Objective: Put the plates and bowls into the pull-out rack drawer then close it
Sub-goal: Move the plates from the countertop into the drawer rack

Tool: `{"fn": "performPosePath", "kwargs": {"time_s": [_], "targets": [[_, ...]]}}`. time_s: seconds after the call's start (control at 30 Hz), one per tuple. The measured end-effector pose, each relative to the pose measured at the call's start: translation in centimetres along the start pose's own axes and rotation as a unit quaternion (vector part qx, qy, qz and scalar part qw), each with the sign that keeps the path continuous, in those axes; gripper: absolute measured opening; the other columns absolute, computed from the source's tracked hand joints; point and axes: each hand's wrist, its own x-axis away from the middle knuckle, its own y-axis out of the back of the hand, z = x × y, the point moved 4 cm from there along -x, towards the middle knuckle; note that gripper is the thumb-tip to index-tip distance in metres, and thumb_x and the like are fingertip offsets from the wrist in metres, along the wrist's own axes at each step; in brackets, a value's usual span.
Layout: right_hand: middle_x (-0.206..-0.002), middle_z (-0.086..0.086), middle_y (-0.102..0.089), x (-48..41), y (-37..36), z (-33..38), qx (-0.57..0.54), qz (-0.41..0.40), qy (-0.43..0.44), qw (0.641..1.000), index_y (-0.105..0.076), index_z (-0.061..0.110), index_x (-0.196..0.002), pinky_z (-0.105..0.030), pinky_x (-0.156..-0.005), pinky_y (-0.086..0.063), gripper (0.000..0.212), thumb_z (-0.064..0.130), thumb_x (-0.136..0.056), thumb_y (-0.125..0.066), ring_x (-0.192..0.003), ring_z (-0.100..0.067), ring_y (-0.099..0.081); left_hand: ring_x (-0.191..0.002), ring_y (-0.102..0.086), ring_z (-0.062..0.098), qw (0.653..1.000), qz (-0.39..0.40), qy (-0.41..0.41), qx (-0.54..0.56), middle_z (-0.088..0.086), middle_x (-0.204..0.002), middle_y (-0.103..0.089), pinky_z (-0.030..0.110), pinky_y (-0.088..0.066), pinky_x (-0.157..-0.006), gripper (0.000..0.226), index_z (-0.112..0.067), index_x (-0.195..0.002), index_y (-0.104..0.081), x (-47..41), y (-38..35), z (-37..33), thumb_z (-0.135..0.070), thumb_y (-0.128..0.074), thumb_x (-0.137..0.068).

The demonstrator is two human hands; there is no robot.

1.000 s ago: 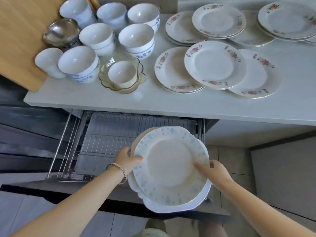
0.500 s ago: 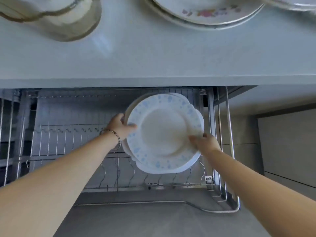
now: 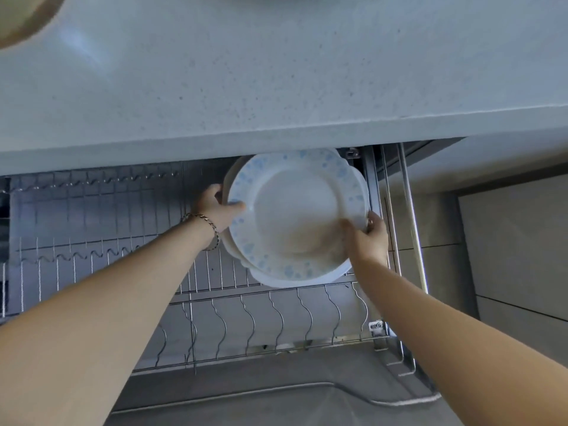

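Observation:
A stack of white plates with blue flower rims (image 3: 295,216) is held tilted over the back right corner of the pull-out wire rack drawer (image 3: 123,265). My left hand (image 3: 216,207), with a bracelet at the wrist, grips the stack's left edge. My right hand (image 3: 367,238) grips its lower right edge. The stack's top edge reaches under the countertop lip. The drawer is pulled out, with wavy wire plate dividers along its front and middle rows. No dishes sit in the visible part of the rack.
The pale speckled countertop (image 3: 276,81) overhangs the drawer's back. A glass dish edge (image 3: 21,20) shows at top left. The drawer's right slide rail (image 3: 408,229) runs beside the stack. A grey drawer front (image 3: 276,401) lies below.
My head has dropped closer to the drawer, so the countertop dishes have left the view. Both hands have carried the plate stack down and back toward the rack's rear right corner.

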Motion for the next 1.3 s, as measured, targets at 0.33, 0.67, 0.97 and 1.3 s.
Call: {"fn": "performPosePath", "kwargs": {"time_s": [0.33, 0.67, 0.97, 1.3], "targets": [[-0.088, 0.002, -0.048, 3.2, 0.3, -3.8, 0.003, -0.053, -0.061, 0.997, -0.054, 0.017, -0.128, -0.023, -0.051, -0.033, 0.037, 0.023, -0.093, -0.047, -0.074, -0.018, -0.046, -0.093, -0.054, 0.015, 0.995, -0.065, 0.013, 0.08, 0.013, -0.113, -0.064, 0.025, -0.043, -0.083, 0.049, -0.015, -0.137, -0.044, 3.7, -0.1, 2.3, -0.014, -0.056, -0.09], [-0.067, 0.013, -0.044, 2.1, 0.8, -2.0, -0.055, -0.068, -0.058, 0.994, -0.063, 0.012, -0.121, -0.016, -0.051, -0.034, 0.033, 0.012, -0.089, -0.052, -0.058, -0.007, -0.044, -0.093, -0.058, 0.021, 0.984, -0.084, 0.034, 0.155, 0.006, -0.099, -0.061, 0.046, -0.05, -0.095, 0.048, -0.015, -0.132, -0.051, 3.9, -1.3, 3.4, -0.008, -0.06, -0.085], [-0.06, 0.003, -0.032, 1.6, 1.4, -2.1, 0.01, -0.04, -0.017, 0.999, -0.061, 0.015, -0.123, -0.017, -0.044, -0.032, 0.034, 0.015, -0.091, -0.051, -0.051, -0.011, -0.034, -0.093, -0.057, 0.021, 0.989, -0.073, 0.028, 0.127, 0.004, -0.098, -0.059, 0.046, -0.05, -0.096, 0.052, -0.016, -0.136, -0.046, 3.6, -1.4, 3.0, -0.008, -0.059, -0.086], [-0.133, -0.015, -0.051, 5.4, 3.7, 1.8, 0.278, 0.08, -0.023, 0.957, -0.039, 0.008, -0.136, -0.024, -0.076, -0.036, 0.046, 0.02, -0.093, -0.046, -0.106, -0.03, -0.054, -0.109, -0.059, 0.037, 0.976, 0.035, 0.019, -0.214, 0.017, -0.129, -0.051, 0.038, -0.051, -0.09, 0.046, -0.008, -0.135, -0.041, 8.9, 0.5, -1.5, -0.026, -0.045, -0.092]]}}
